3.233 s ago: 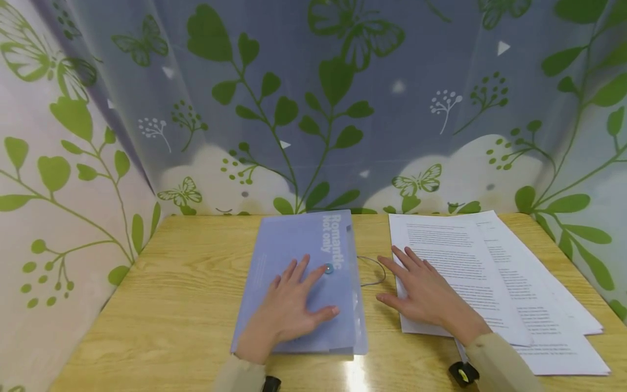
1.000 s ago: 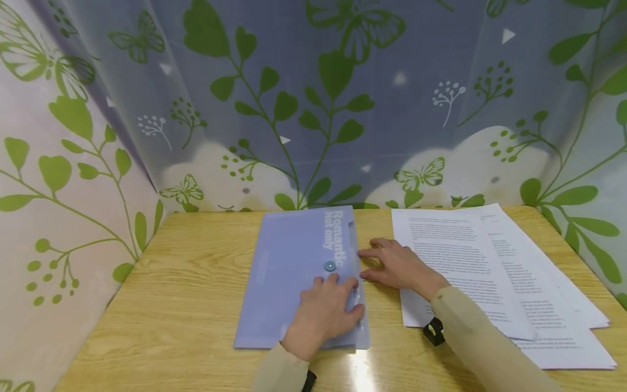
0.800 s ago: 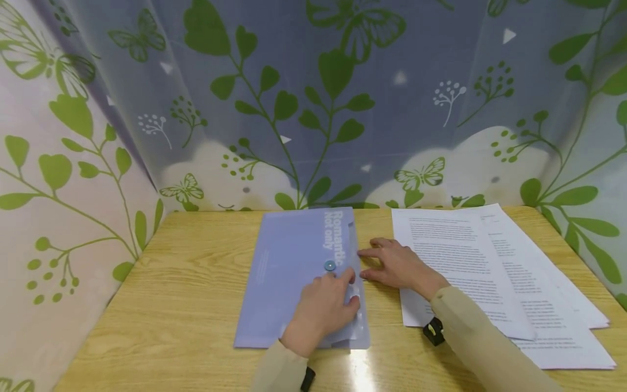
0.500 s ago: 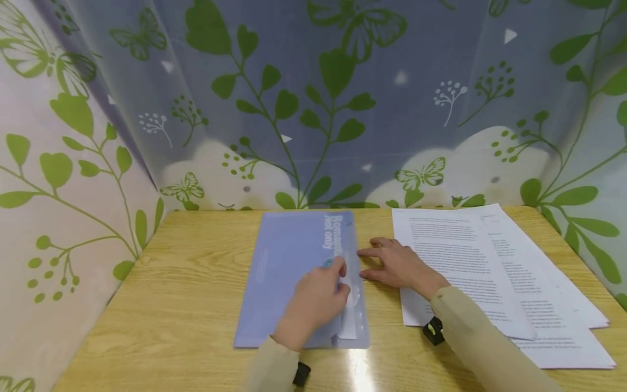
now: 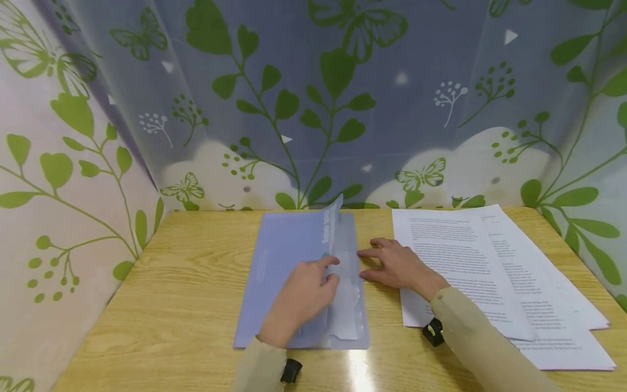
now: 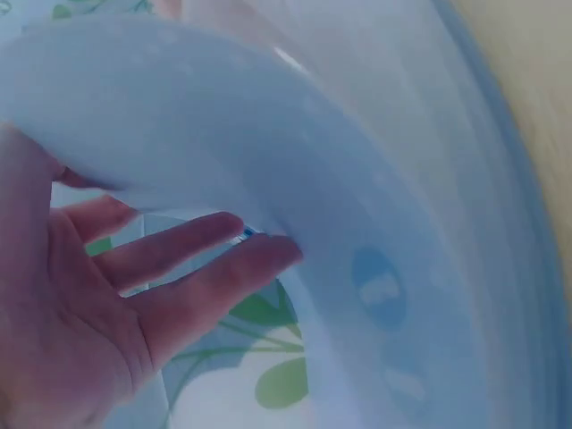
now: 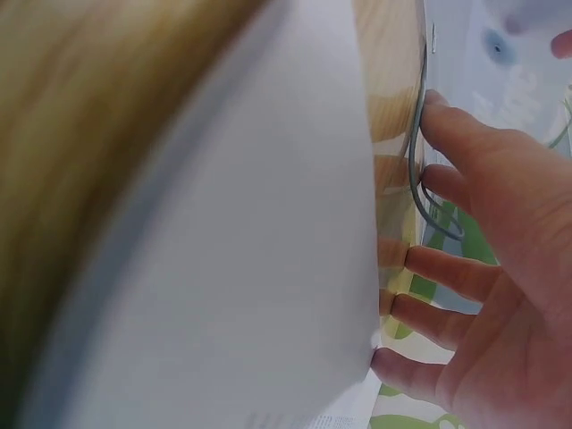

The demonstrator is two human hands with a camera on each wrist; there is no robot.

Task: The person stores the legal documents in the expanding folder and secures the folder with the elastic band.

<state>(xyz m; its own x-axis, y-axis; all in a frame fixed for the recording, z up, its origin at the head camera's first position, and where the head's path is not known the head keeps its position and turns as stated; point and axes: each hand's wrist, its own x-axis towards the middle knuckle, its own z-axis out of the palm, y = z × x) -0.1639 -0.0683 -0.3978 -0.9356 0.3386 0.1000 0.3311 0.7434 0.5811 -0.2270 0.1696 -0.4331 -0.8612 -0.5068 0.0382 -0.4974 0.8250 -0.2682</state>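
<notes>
A bluish-purple plastic document folder point(image 5: 276, 272) lies flat mid-table. Its printed front flap point(image 5: 335, 218) is partly raised along the right side, baring a translucent layer below. My left hand point(image 5: 299, 294) is at the flap's raised edge; in the left wrist view its extended fingers point(image 6: 197, 277) touch the curved plastic. A round button point(image 7: 498, 46) shows on the flap in the right wrist view. My right hand point(image 5: 394, 262) rests with its thumb and fingertips against the folder's right edge. Beside that thumb, a thin grey cord point(image 7: 414, 165) loops out from the folder.
Several printed sheets point(image 5: 446, 261) lie overlapping on the right of the wooden table point(image 5: 171, 283), partly under my right forearm. A patterned curtain point(image 5: 274, 81) hangs behind the table and along its sides.
My left hand has moved from lying on the folder to its flap edge, then leftward, lifting the flap. The right hand came left from the sheets to the folder's edge and stays there.
</notes>
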